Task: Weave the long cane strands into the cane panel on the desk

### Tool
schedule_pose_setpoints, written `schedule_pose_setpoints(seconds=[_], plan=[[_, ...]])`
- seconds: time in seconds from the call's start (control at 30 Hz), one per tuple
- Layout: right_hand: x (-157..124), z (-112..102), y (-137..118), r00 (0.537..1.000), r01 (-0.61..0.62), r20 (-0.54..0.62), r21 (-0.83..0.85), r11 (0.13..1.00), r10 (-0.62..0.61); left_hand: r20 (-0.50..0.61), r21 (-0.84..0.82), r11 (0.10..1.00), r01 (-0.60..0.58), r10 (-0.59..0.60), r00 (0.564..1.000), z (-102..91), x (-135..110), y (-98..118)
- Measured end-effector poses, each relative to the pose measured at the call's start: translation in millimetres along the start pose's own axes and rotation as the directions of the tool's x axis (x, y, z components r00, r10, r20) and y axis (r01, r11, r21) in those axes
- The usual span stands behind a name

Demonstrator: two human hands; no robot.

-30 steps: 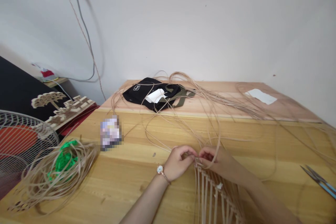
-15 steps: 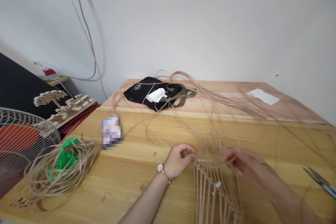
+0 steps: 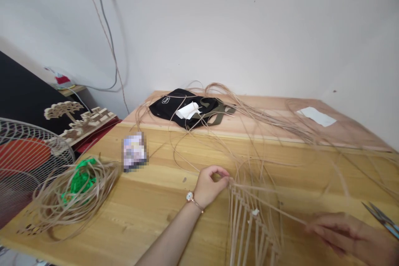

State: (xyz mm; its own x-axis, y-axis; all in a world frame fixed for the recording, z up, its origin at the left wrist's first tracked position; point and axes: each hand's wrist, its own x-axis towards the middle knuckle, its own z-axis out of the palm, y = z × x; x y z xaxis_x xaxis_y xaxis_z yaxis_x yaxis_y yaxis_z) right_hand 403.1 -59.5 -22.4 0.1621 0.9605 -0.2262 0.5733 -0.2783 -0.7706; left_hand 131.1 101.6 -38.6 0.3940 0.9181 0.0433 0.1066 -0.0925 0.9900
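Tallied from my station: one left hand (image 3: 210,186), one right hand (image 3: 346,232), one wristwatch (image 3: 189,196), one woven cane frame (image 3: 249,232), one coil of cane strips (image 3: 52,203), one green bundle (image 3: 79,181), one black bag (image 3: 183,108), one white paper sheet (image 3: 316,116), one pair of scissors (image 3: 382,224), one electric fan (image 3: 25,158), one wooden tree cutout (image 3: 64,110), one pixelated item (image 3: 134,151).

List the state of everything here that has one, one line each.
Left hand: pinching the weave's top edge.
Right hand: holding a cane strand out, pulled straight.
Cane weave: lying on the table, spokes open.
Scissors: lying at the table's edge of view.
Black bag: lying flat, white paper on top.
Cane coil: loose, around a green bundle.
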Motion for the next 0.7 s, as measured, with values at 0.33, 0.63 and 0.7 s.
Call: schedule_pose_setpoints(seconds=[0.33, 0.63, 0.7], plan=[[31, 33, -42, 1.000, -0.002, -0.005, 0.131, 0.991, 0.002, 0.063, -0.089, 0.996, 0.009, -0.003, 0.998, -2.1, 2, -7], [18, -3, -8, 0.975, 0.188, -0.100, -0.117, 0.975, -0.200, 0.068, -0.049, 0.999, 0.011, -0.008, 0.998, -1.5, 1, -7], [15, -21, -13, 0.946, 0.187, -0.219, -0.234, 0.954, -0.239, 0.059, -0.041, 0.999, 0.002, 0.000, 0.998, -1.4, 1, -5]])
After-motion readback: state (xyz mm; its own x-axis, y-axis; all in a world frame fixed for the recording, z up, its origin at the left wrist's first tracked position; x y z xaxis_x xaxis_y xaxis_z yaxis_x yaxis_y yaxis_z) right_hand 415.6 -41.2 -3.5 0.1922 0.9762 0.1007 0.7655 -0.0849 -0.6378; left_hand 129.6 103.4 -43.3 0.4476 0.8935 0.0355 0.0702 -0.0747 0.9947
